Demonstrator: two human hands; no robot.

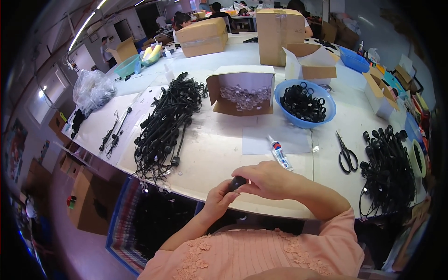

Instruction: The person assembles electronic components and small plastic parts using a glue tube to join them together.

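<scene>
Close to the near table edge, my left hand (217,199) and my right hand (269,180) meet around a small black rounded piece (237,183). Fingers of both hands press on it, and they hide part of its shape. Just beyond my right hand lies a white, blue and red squeeze tube (280,153), its nozzle pointing away. It rests partly on a white paper sheet (254,143). To the left is a heaped bundle of black corded pieces (163,123). A second such bundle (388,168) lies at the far right, beside black scissors (346,155).
An opened carton (215,95) of small clear pieces stands ahead, next to a blue bowl (330,112) of black rings. Larger cardboard boxes (280,39) stand farther back. A plastic bag (92,88) sits at the left. Below the table edge is a striped sack (122,228) with dark contents.
</scene>
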